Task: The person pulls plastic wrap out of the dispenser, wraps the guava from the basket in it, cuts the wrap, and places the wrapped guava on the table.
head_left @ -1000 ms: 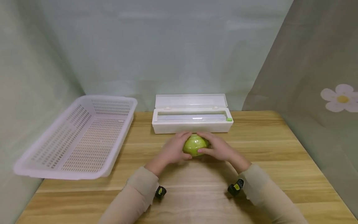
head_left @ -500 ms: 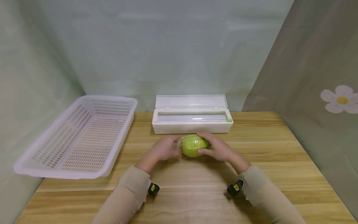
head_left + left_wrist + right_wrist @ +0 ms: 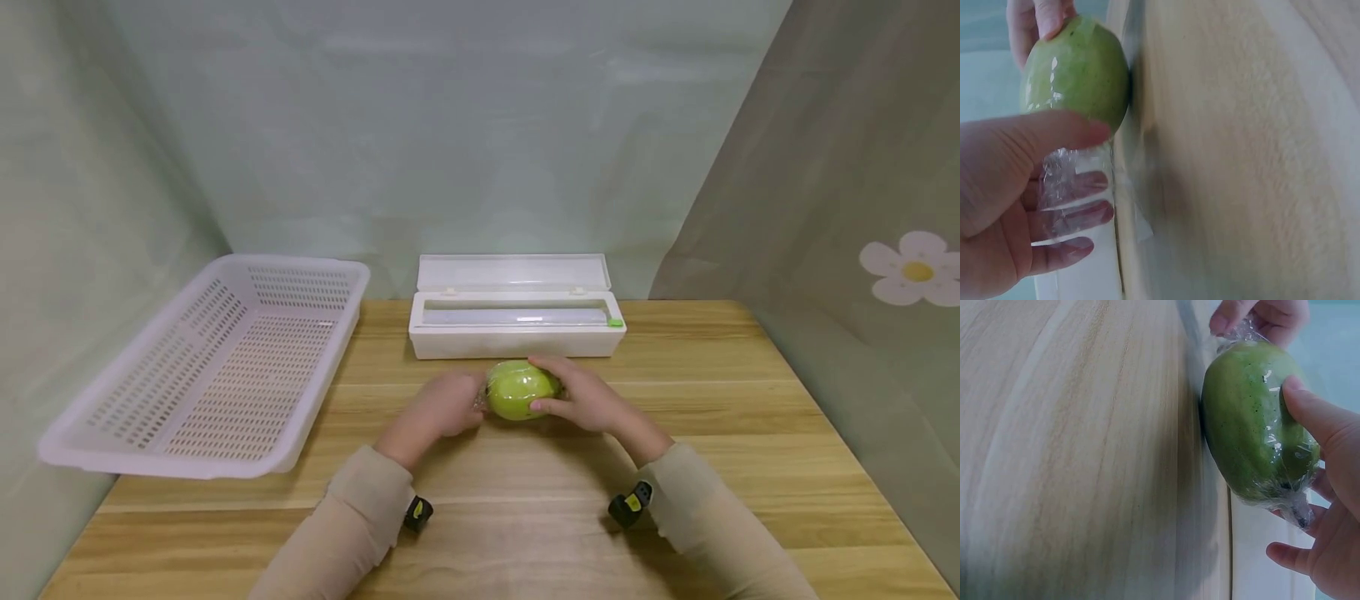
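Observation:
An oval, speckled green fruit (image 3: 517,390) wrapped in clear cling film lies on the wooden table. My right hand (image 3: 588,397) holds the fruit's right part, thumb on the near side and other fingers behind; twisted film (image 3: 1296,506) sticks out at that end. At the fruit's left end, my left hand (image 3: 446,404) pinches the gathered loose film (image 3: 1075,181). In the right wrist view, the fingers of the left hand (image 3: 1272,319) are bunched on that film. Just behind the fruit stands a white cling film box (image 3: 517,343), lid raised, with a film roll (image 3: 513,317) inside.
A large white plastic basket (image 3: 318,392) with slotted walls stands at the left of the table (image 3: 525,542). A green slider (image 3: 615,322) sits at the right end of the film box's front edge. Cloth (image 3: 480,150) hangs behind and on both sides.
The left hand has let go of the fruit's side, moved left and gathered the loose film at that end. The fruit has shifted slightly left. The right hand keeps its hold.

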### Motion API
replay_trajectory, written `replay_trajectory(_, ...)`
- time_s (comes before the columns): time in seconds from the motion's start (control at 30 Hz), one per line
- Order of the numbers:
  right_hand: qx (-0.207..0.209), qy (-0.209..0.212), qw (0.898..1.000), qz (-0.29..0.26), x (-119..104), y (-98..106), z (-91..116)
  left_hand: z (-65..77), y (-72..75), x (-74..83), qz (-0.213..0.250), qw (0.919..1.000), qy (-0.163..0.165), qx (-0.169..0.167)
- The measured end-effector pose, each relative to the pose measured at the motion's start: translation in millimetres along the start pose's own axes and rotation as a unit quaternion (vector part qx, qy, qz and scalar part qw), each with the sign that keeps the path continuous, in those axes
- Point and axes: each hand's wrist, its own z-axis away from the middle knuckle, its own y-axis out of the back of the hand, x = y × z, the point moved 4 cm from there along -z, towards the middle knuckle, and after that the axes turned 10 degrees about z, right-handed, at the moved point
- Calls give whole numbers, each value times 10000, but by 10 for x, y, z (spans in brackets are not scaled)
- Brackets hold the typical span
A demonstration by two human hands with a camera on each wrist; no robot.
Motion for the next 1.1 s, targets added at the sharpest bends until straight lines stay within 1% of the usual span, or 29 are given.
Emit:
replay_trajectory(0.1,-21,-33,10000,-20,-4,2,0,6,-17,53,-334,9994,23,110)
replay_trajectory(0.2,-23,-60,10000,-14,-3,1,0,-9,-57,71,-485,9985,133,224)
replay_trajectory(0.33,-25,-65,10000,-5,-9,-1,-2,-38,-123,47,-512,9978,348,233)
replay_trajectory(0.5,-113,-157,9998,-21,-18,0,3,-35,-158,11,-460,9976,463,229)
replay_trajectory(0.63,-174,-179,9997,34,-16,-4,6,-26,-162,-5,-471,9974,465,269)
replay_trajectory(0.87,-208,-177,9995,179,-15,-2,4,-25,-144,-35,-518,9966,463,434)
replay_trajectory(1.1,-192,-231,9993,219,-20,13,3,0,-124,-15,-692,9961,421,348)
